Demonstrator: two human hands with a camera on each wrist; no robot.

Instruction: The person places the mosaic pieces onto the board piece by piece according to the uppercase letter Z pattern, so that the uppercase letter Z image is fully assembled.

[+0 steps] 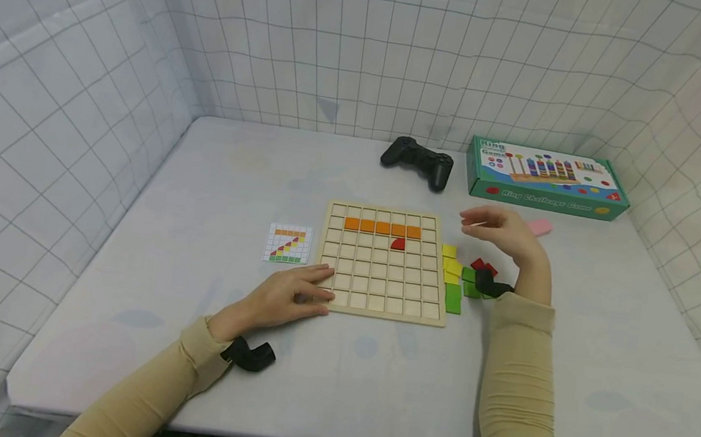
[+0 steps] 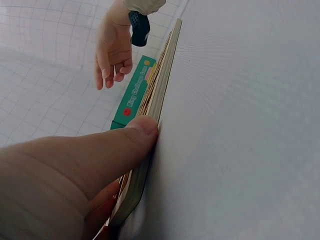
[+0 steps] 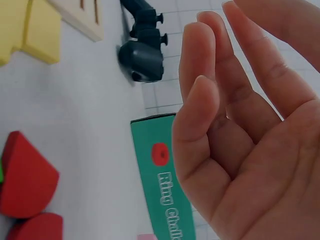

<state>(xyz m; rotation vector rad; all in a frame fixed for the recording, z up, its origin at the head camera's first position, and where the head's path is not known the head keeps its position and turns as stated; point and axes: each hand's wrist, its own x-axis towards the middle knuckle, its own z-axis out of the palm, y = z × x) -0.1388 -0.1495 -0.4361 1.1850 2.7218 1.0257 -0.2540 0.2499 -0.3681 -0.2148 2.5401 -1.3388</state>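
A square wooden grid board (image 1: pixel 375 309) lies on the table with a row of orange tiles (image 1: pixel 383 228) near its far side. A red quarter-round tile (image 1: pixel 398 243) sits in a cell below that row. My left hand (image 1: pixel 290 294) rests at the board's near left corner, its thumb (image 2: pixel 142 127) against the board's edge. Raised right of the board, my right hand (image 1: pixel 505 230) has loosely bent fingers and nothing visible in them. Close to its wrist lie red pieces (image 1: pixel 489 267), green tiles (image 1: pixel 454 299) and yellow tiles (image 1: pixel 452 267).
A pattern card (image 1: pixel 288 244) with a coloured figure lies left of the board. Behind the board is a black game controller (image 1: pixel 418 160). The green Ring Challenge Game box (image 1: pixel 546 179) stands at the back right, with a pink piece (image 1: pixel 540 227) in front of it.
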